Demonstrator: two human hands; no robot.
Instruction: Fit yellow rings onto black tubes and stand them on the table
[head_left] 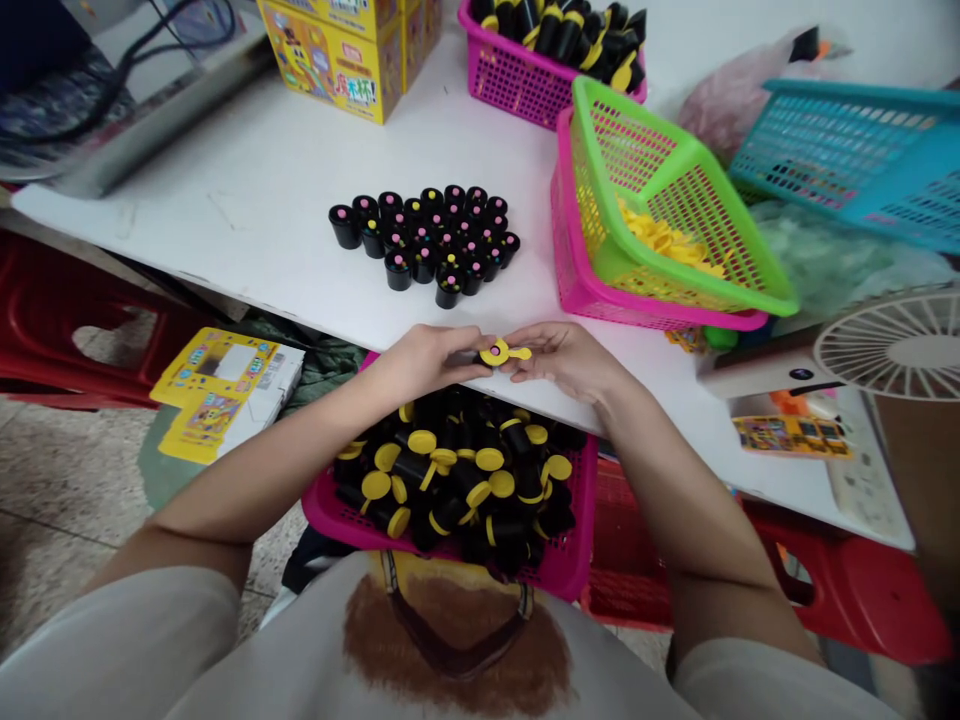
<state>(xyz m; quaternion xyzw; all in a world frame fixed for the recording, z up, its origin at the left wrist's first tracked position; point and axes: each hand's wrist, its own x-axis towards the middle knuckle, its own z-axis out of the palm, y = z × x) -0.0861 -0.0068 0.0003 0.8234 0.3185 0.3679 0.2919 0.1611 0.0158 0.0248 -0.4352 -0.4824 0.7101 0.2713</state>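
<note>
Just over the table's front edge, my left hand (442, 355) is closed on the side of a small black cup, mostly hidden by the fingers. A yellow ring with a short handle (517, 354) sits around the cup's top, and a pink dot shows in its middle. The fingers of my right hand (562, 358) are closed about the ring's handle from the other side. Below both hands, a magenta basket (583, 520) on my lap holds many black cups with yellow lids (450, 470). Beyond my hands, a cluster of black cups with pink and yellow dots (424, 240) stands upright on the white table (270, 200).
To the right, a green basket (675, 130) with yellow pieces (667, 235) is nested in a pink one. Another pink basket (517, 90) stands behind. A blue basket (862, 150), a fan (900, 345), yellow boxes (337, 65) and a flattened carton (225, 390) lie around.
</note>
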